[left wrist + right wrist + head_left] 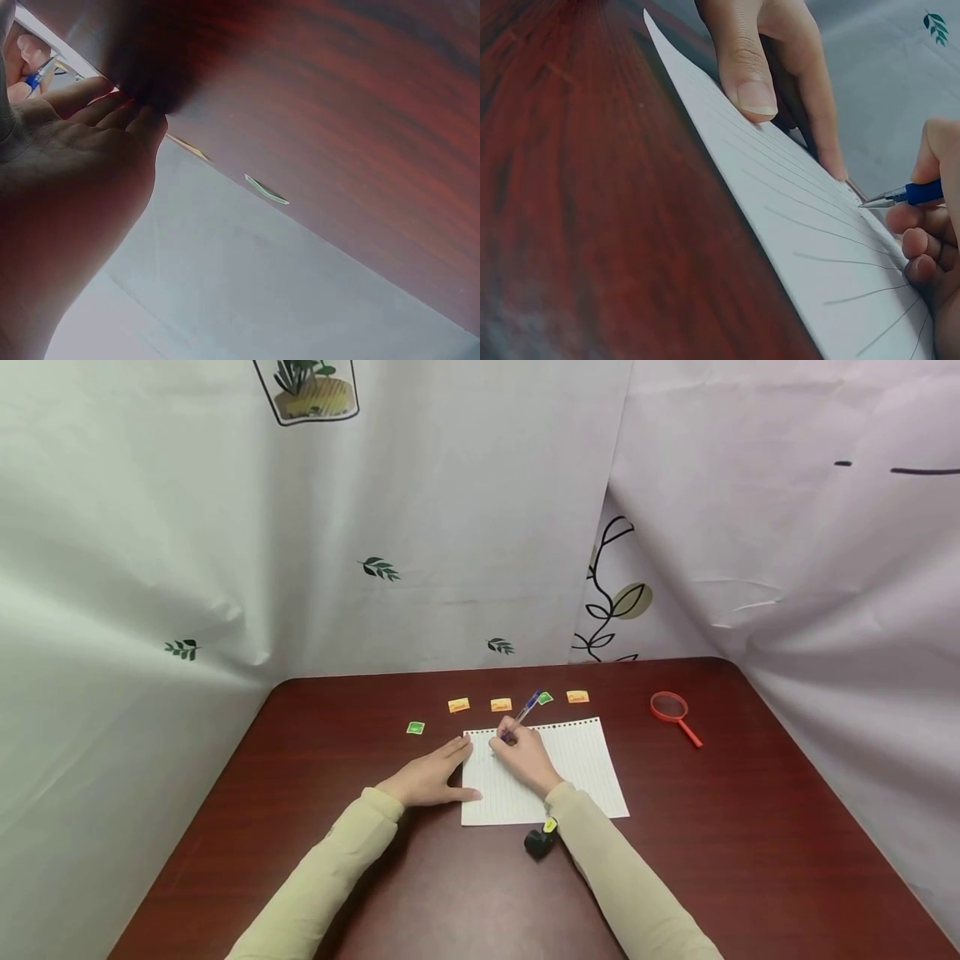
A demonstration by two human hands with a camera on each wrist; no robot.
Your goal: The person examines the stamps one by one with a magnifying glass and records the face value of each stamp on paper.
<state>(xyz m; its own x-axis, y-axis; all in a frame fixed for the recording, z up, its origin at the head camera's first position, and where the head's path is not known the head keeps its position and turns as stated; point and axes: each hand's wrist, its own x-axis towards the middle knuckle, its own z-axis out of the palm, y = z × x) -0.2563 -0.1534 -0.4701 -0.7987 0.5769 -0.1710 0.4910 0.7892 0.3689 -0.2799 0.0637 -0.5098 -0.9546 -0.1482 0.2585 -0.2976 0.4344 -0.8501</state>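
Observation:
A sheet of lined paper [577, 768] with punched holes along its far edge lies on the table. My right hand [527, 758] pinches a blue pen [529, 702] over the sheet. In the right wrist view the metal tip of the pen [919, 193] meets the paper [780, 195] near a tiny mark. On the sheet's left edge rests my left hand [431, 775], its thumb on the paper and its fingers stretched along the edge. The left wrist view shows the left palm [82, 172] from the side, with part of the right hand beyond it.
Small orange cards [501, 704] and green cards [416, 727] lie in a loose row behind the paper. A red magnifying glass [677, 710] lies at the right. A black device [538, 843] sits by the right sleeve. White patterned cloth [465, 527] hangs around the table [750, 860].

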